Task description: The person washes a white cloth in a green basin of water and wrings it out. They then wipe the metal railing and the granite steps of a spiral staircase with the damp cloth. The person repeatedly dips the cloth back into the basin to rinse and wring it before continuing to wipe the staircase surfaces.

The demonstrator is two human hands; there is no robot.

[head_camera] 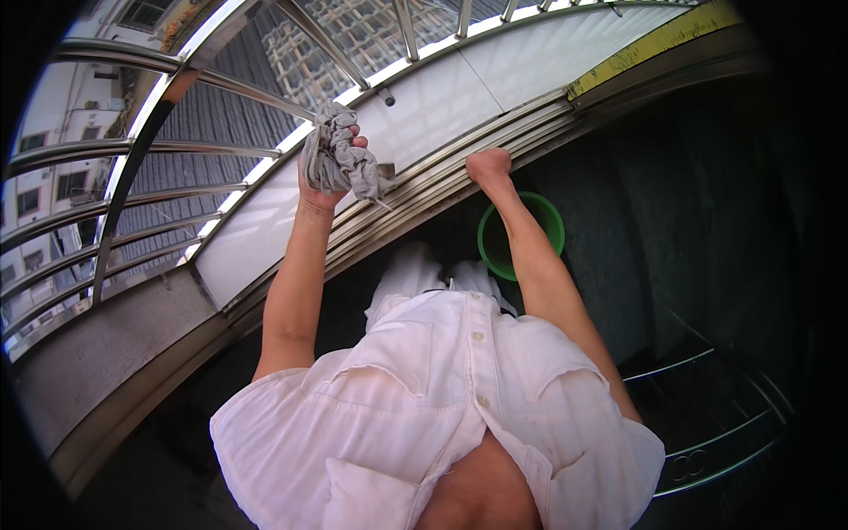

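Observation:
A crumpled grey cloth [341, 156] is bunched in my left hand [319, 193], held over the inner edge of the white tiled sill [457, 83]. Some fingertips show past the cloth's far side. A small brown piece [385, 173] pokes out at its right; what it is I cannot tell. My right hand [489, 163] rests curled on the metal sliding-window track [424, 173], its fingers hidden under it. Below my right forearm stands a green plastic bucket [562, 232], its inside dark.
Stainless steel window bars [318, 43] fence the sill's outer side, with roofs and buildings beyond. A worn yellow strip [652, 46] runs along the frame at upper right. A short pipe stub [388, 98] juts from the sill. A metal rack [715, 430] stands in shadow at lower right.

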